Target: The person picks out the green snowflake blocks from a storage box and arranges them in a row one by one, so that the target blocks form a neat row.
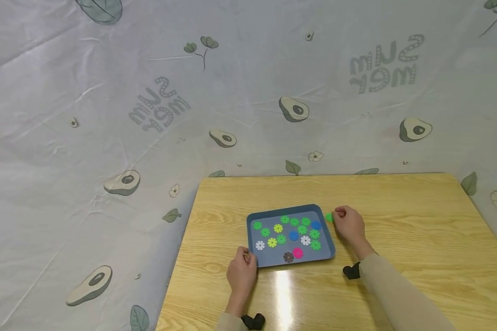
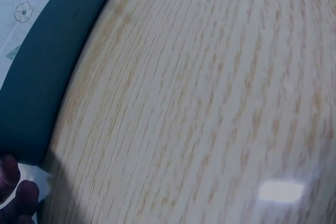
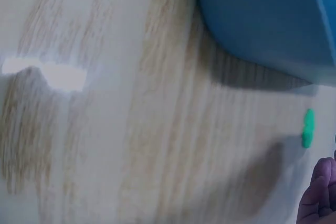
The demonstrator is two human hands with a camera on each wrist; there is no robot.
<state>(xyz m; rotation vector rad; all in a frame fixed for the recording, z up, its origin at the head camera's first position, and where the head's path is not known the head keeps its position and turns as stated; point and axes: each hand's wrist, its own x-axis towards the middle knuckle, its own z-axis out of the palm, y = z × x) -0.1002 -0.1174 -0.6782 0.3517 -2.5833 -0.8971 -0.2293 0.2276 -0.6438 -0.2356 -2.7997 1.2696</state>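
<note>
A shallow blue-grey tray (image 1: 291, 264) lies on the table, holding several notched plastic snowflake discs in green, yellow, white, blue, pink and brown. At its near left corner, my left hand (image 1: 242, 272) grips the rim with curled fingers; only its fingertips (image 2: 26, 198) show beside the tray (image 2: 37, 77) in the left wrist view. Just past the tray's right side, my right hand (image 1: 350, 225) pinches a green snowflake disc (image 1: 329, 217) at its fingertips. The right wrist view has that green disc (image 3: 308, 128) low near the tabletop, with the contact partly cut off by the frame edge.
The wooden table (image 1: 397, 216) extends to both sides of the tray and reaches a pale curtain (image 1: 248, 82) printed with avocados behind and at left. Black wrist straps (image 1: 254, 321) hang under the sleeves. Light glares off the tabletop in front of the tray.
</note>
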